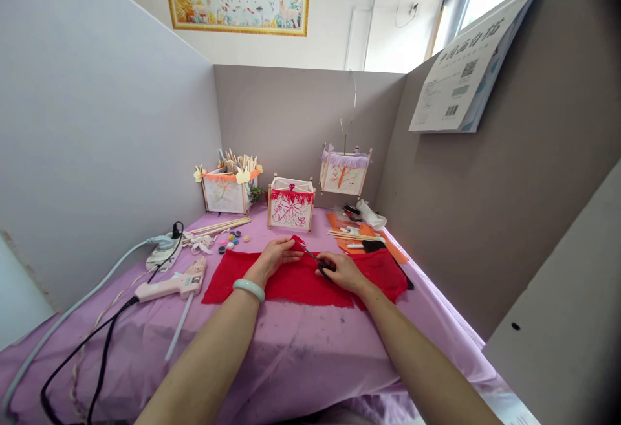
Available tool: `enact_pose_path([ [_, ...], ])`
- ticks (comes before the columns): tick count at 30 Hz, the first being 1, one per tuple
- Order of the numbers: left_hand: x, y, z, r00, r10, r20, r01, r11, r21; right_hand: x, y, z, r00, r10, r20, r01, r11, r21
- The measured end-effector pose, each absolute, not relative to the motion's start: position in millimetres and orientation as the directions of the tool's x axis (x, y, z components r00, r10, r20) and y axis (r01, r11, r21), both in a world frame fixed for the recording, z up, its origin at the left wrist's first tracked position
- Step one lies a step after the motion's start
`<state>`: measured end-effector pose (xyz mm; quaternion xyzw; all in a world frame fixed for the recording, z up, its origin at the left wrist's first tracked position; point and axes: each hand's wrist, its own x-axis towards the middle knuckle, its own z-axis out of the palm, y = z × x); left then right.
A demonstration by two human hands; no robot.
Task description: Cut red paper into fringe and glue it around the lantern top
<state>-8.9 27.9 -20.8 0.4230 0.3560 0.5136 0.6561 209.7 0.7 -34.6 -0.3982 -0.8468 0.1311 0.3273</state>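
My left hand, with a pale bangle on its wrist, pinches a small piece of red cloth that has a fringed edge. My right hand is closed round the handles of black-handled scissors. The scissor blades point up and left, reaching the fringed piece. Under both hands a wide strip of red fabric lies across the table. Behind them stands a stick-framed paper lantern with a red fringe along its top and pink flower drawings.
On the left lie a pink glue gun, a power strip with cables, and several paint pots. A box of sticks stands back left; a purple-fringed lantern hangs back right. Grey partitions enclose the table.
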Motion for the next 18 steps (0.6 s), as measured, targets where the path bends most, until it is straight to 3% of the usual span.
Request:
enact_pose_path([
  [18,-8.8,27.6,-18.9,0.216,0.975,-0.045,-0.388,0.128,0.913,210.7,1.1,-34.9,-0.453,0.772,0.446,0.593,0.634,-0.496],
])
